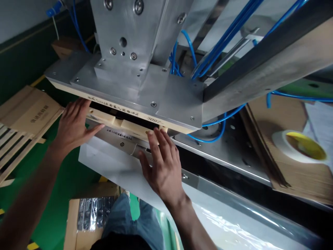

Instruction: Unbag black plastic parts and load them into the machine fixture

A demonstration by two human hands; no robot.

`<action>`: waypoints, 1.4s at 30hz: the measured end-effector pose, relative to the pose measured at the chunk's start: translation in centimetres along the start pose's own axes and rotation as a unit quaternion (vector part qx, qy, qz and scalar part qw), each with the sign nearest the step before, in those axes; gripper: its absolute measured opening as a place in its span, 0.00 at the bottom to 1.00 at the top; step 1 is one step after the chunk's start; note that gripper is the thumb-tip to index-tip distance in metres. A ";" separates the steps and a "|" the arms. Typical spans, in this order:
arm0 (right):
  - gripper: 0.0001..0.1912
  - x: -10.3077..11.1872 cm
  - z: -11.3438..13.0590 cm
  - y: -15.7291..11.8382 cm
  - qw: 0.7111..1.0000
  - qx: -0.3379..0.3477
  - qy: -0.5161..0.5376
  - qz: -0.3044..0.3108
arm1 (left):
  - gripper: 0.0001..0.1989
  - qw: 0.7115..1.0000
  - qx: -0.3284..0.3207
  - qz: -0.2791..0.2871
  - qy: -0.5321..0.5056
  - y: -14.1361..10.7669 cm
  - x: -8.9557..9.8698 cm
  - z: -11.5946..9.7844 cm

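Observation:
A metal press head (117, 83) with a cream plate (104, 101) along its lower edge, marked "3097", fills the upper middle. Just below it lies a cream block (135, 129) on a metal base (114, 136), with a dark gap between. My left hand (75, 126) rests at the block's left end, fingers reaching to the gap and thumb apart. At the right end, my right hand (165, 166) touches the block with its fingertips, thumb spread. Neither hand visibly holds anything.
Blue air hoses (221, 45) and a slanted metal beam (260, 66) are at the upper right. A tape roll (279, 144) sits on cardboard at right. At left are a cardboard box (33, 107) and wooden pallet (15, 149); an open carton (71, 222) stands below.

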State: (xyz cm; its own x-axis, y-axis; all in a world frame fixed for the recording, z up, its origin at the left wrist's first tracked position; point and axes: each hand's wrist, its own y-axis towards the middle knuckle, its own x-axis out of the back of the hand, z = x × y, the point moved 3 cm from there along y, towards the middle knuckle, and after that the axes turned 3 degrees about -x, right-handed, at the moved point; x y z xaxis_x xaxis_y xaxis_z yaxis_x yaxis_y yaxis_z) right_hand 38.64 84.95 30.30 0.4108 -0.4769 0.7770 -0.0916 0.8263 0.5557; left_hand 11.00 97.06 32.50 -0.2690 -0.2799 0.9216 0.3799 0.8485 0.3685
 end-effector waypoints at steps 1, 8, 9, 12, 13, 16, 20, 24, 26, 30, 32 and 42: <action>0.34 -0.5 -0.2 1.0 1.000 -0.001 -0.009 0.012 | 0.43 1.000 -0.007 0.001 -0.002 -0.1 -0.1 0.1; 0.34 -2.8 -1.7 2.3 0.998 -0.024 -0.061 0.024 | 0.39 1.000 -0.018 0.002 0.004 -0.7 -1.0 0.4; 0.34 -2.9 -1.7 2.2 0.997 -0.026 -0.062 0.022 | 0.38 1.000 -0.021 -0.003 0.002 -0.7 -1.1 0.5; 0.32 -2.9 -1.6 2.3 0.998 -0.032 -0.047 0.021 | 0.37 1.000 -0.016 -0.022 -0.005 -0.4 -1.2 0.4; 0.31 -2.8 -1.6 2.3 0.999 -0.035 -0.036 0.018 | 0.37 1.000 -0.014 -0.024 -0.009 -0.2 -1.2 0.3; 0.31 -1.5 -1.0 1.0 0.999 -0.045 -0.007 -0.009 | 0.40 0.999 -0.001 -0.034 -0.023 -0.5 -0.7 -0.2; 0.27 1.8 0.7 -5.5 0.996 -0.061 0.039 -0.050 | 0.42 0.990 0.018 -0.122 -0.067 -5.1 -0.5 -1.9; 0.17 4.3 3.0 -14.4 0.989 -0.081 0.121 -0.003 | 0.41 0.974 0.009 -0.171 -0.150 -14.0 -3.6 -6.2; 0.13 5.0 3.6 -17.9 0.986 -0.093 0.135 0.039 | 0.41 0.972 0.000 -0.151 -0.183 -18.3 -5.7 -9.9; 0.12 6.8 3.0 -22.2 0.980 -0.091 0.152 0.086 | 0.38 0.968 -0.036 -0.046 -0.246 -23.8 -8.6 -19.3; 0.13 8.5 1.7 -23.5 0.981 -0.094 0.160 0.055 | 0.36 0.962 -0.107 -0.001 -0.250 -24.6 -9.2 -23.7; 0.14 23.7 -17.3 -39.1 0.849 -0.369 -0.274 -0.260 | 0.44 0.975 -0.148 0.005 -0.168 -27.3 -11.0 -30.6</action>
State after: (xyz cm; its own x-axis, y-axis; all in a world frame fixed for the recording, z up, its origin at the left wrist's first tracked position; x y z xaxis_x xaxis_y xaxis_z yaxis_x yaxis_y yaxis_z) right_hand 67.63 46.50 21.86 -0.2801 -0.7352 0.6173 0.6499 0.3280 0.6856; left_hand 30.63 63.25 16.07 -0.5201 -0.0662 0.8515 0.6092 0.6700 0.4241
